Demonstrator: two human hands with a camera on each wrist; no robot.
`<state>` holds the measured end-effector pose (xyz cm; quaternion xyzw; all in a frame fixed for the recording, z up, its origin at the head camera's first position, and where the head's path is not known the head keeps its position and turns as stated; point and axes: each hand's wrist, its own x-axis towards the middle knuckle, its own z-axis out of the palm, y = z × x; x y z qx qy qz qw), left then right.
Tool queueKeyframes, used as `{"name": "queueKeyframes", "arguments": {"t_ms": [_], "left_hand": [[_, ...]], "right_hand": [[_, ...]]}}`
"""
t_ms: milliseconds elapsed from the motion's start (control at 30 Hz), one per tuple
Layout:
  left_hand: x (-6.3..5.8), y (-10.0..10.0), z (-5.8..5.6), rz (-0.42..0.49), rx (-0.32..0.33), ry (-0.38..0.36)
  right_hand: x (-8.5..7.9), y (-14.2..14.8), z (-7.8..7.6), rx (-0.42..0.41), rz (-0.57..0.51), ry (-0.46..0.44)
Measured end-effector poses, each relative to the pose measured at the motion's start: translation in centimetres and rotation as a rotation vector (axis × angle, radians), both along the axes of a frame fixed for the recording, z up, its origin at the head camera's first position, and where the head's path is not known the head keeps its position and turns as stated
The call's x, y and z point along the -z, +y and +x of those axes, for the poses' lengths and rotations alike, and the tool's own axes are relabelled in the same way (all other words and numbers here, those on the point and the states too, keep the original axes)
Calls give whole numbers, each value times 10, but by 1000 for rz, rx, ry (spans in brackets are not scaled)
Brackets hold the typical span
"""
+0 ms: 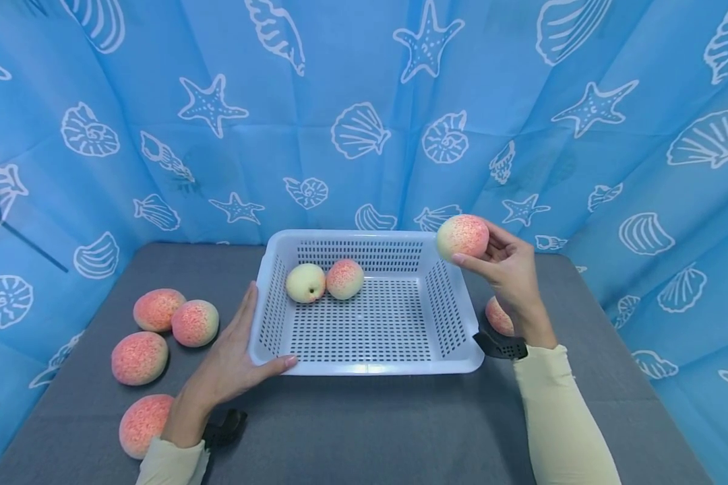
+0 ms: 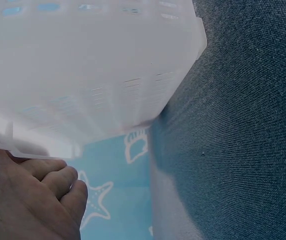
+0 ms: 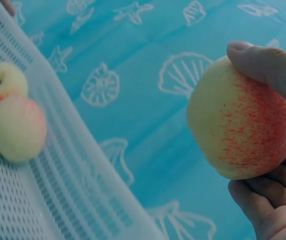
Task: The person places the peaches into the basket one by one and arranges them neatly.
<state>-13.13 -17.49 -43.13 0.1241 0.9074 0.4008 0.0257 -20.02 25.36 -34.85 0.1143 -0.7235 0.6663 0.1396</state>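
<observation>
My right hand (image 1: 512,269) holds a pink-and-cream peach (image 1: 463,236) between thumb and fingers, over the basket's back right corner. The right wrist view shows this peach (image 3: 243,120) up close, its red-speckled side toward the palm. At the front left corner of a white perforated plastic basket (image 1: 367,368), my left hand (image 1: 230,350) grips the rim, thumb over the front edge and fingers along the left side. Inside the basket, a pale peach (image 1: 306,283) and a pinker peach (image 1: 345,279) lie side by side near the back left.
Several peaches lie left of the basket, including one peach (image 1: 139,358) near the left edge and another peach (image 1: 144,426) beside the left forearm. One more peach (image 1: 499,316) is partly hidden behind the right wrist. A blue seashell-print curtain (image 1: 364,182) surrounds the grey table (image 1: 364,431).
</observation>
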Motion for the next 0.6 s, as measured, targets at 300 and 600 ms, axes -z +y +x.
{"name": "queueKeyframes", "arguments": {"t_ms": [300,600], "left_hand": [[0,0,0,11,8,18],[2,0,-1,8,19,51]], "right_hand": [[-10,-39,-30,-93,36,-13],[6,-74,-55,-183,-13,-125]]}}
